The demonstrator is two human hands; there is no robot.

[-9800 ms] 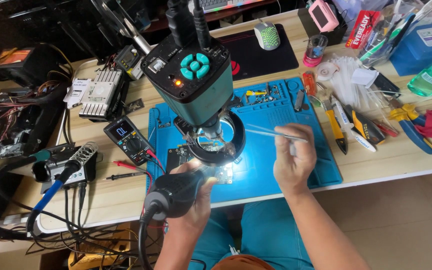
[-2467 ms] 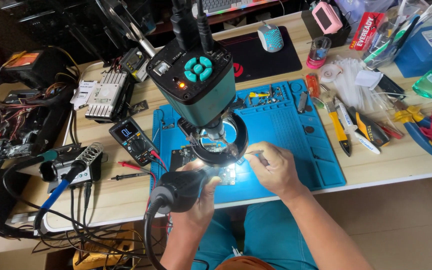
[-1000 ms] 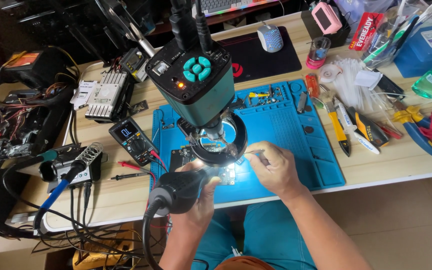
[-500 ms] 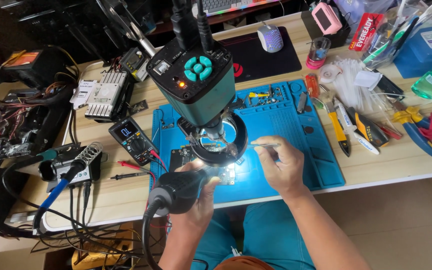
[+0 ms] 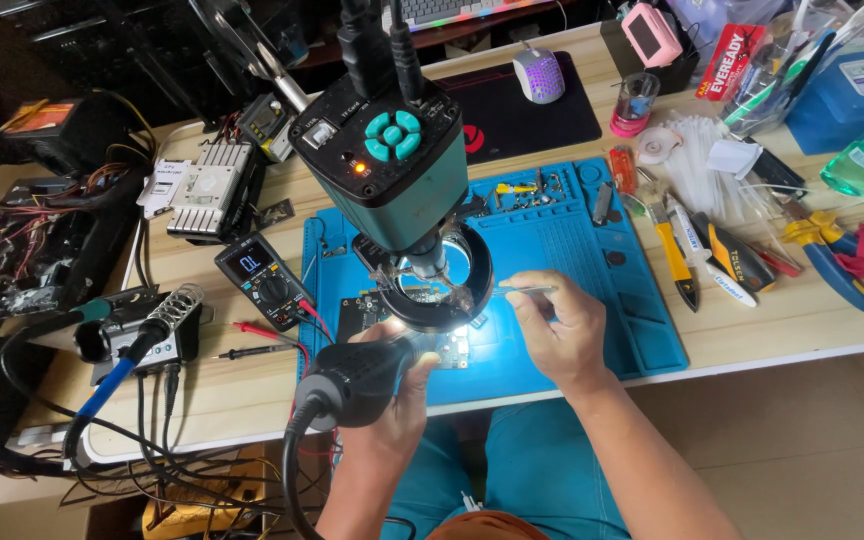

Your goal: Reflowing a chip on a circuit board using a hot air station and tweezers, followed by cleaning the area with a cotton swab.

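Note:
My left hand (image 5: 399, 395) grips a black hot-air handle (image 5: 357, 375) with a thick cable, its nozzle aimed at a green circuit board (image 5: 444, 349) lit under the ring light. My right hand (image 5: 562, 330) holds thin metal tweezers (image 5: 520, 291), tips pointing left toward the ring light. A teal and black microscope camera (image 5: 387, 160) hangs over the board and hides part of it. The board lies on a blue work mat (image 5: 572, 240).
A multimeter (image 5: 264, 280) with red probes lies left of the mat. A soldering iron stand (image 5: 147, 335) and tangled cables fill the left. Cutters, pliers and screwdrivers (image 5: 742, 250) lie right of the mat. A mouse (image 5: 538, 75) on a black pad sits at the back.
My right hand has lifted slightly up and right from the board, tweezers now level near the ring light. My left hand and the hot-air handle stay in place.

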